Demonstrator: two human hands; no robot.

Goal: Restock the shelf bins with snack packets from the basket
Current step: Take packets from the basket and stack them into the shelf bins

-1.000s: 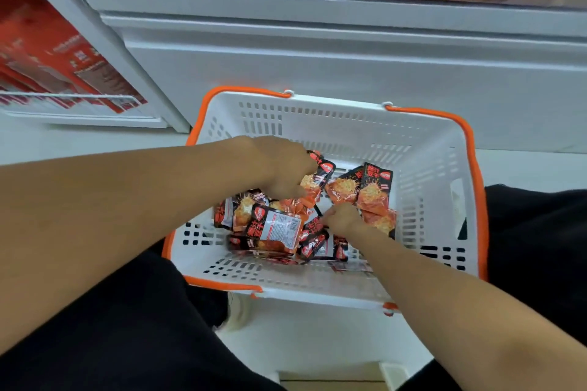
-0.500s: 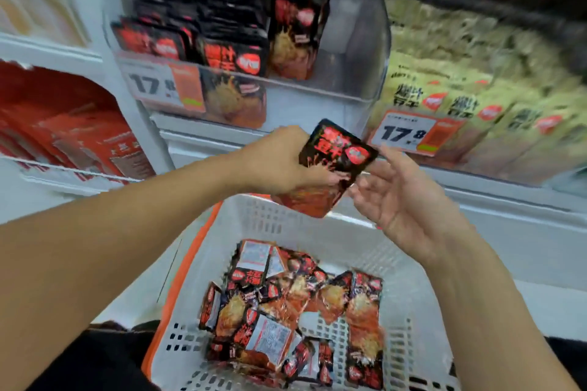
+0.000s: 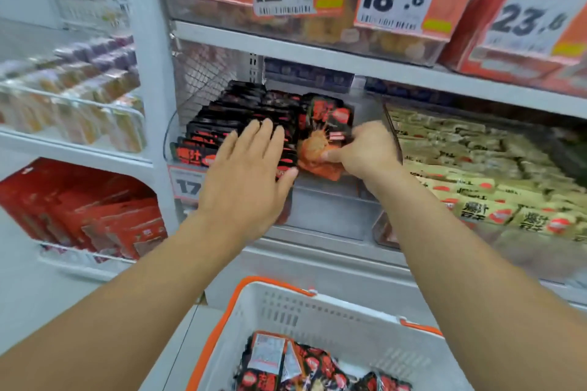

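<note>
1. One packet point(image 3: 324, 136) is in the right hand point(image 3: 365, 149): thumb on its orange front at the lower right, the other fingers curled behind its right edge. It stands upright over the right part of the clear bin point(image 3: 330, 209), at 12 o'clock from the basket point(image 3: 349, 324).
2. Left hand point(image 3: 251, 171) is flat, fingers straight and close together, pressing on the stacked black packets point(image 3: 235, 108) filling the bin's left part; its thumb tip is just beside the held packet's lower left corner, at 8 o'clock from it.
3. Loose packets point(image 3: 286, 365) lie in the basket at 6 o'clock.
4. Versus 0.5 s ago: the packet went from left hand to right, and from in front of the bin into it. Left hand then gripped it; now it holds nothing. Right hand was spread wide; now it pinches.
</note>
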